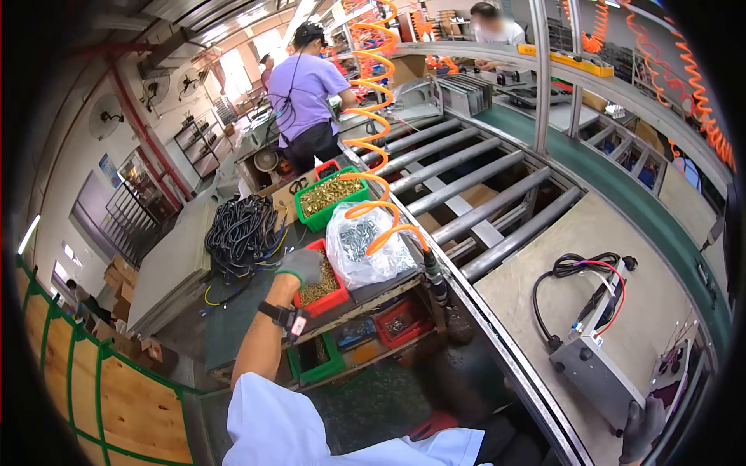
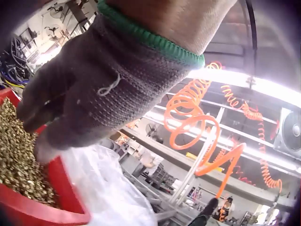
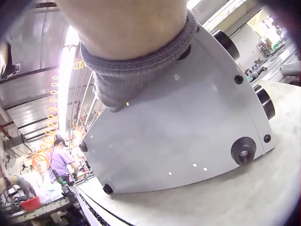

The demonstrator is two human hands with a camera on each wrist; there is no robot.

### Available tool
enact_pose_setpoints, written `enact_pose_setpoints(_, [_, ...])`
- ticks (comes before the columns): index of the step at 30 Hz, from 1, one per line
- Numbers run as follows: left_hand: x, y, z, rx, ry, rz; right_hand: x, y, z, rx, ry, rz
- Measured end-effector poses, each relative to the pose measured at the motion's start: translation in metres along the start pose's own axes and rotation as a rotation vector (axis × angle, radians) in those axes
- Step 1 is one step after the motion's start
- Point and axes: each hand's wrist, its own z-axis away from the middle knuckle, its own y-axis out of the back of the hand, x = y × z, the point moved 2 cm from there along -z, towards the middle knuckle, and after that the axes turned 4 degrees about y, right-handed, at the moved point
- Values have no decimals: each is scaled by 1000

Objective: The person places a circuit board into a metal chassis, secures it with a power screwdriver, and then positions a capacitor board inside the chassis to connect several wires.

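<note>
My left hand (image 1: pixel 301 268), in a grey glove with a green cuff, reaches down into a red bin (image 2: pixel 70 214) of small brass-coloured screws (image 2: pixel 19 162). Its fingertips are at the screws, thumb apart from the other fingers; anything between them is hidden. At the lower right of the head view, my gloved right hand (image 1: pixel 643 429) is against the near end of a grey metal case (image 1: pixel 594 373). The right wrist view shows the glove cuff (image 3: pixel 136 70) over the case's edge, the fingers hidden behind it. Black round feet (image 3: pixel 243 150) stand out from its flat face.
Beside the red bin lie a clear bag of silver screws (image 1: pixel 361 241), a green bin of brass parts (image 1: pixel 330 194) and bundled black cables (image 1: pixel 242 233). An orange coiled hose (image 1: pixel 373 144) hangs near. Metal rollers (image 1: pixel 474 182) run behind; a person in purple (image 1: pixel 307 93) stands beyond.
</note>
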Motion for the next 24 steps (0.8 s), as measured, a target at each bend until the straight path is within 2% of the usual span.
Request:
enact_pose_setpoints(2, [-2, -17, 9, 12, -152, 40, -1, 0, 0, -2, 15, 15])
enact_pose_setpoints(3, [1, -20, 12, -60, -135, 126, 2, -2, 3, 16, 21, 21])
enact_pose_setpoints(7, [-12, -59, 0, 98, -172, 221, 2, -4, 0, 42, 86, 101])
enact_pose_setpoints(10, [-15, -77, -9, 201, -169, 218, 2, -1, -2, -52, 14, 65])
enact_pose_setpoints(13, [-24, -85, -8, 339, -170, 344, -5, -3, -9, 61, 33, 85])
enact_pose_setpoints(15, [-32, -84, -5, 415, -120, 454, -3, -4, -8, 46, 23, 82])
enact_pose_setpoints(18, [-50, -87, -3, 293, 8, 708, -2, -3, -6, 38, 16, 84])
enact_pose_setpoints(21, [-58, -84, 4, 348, 0, 684, -6, -3, -8, 64, 21, 83])
enact_pose_setpoints(24, [-47, -71, 21, 227, 120, 902, -6, -3, -8, 79, 25, 96])
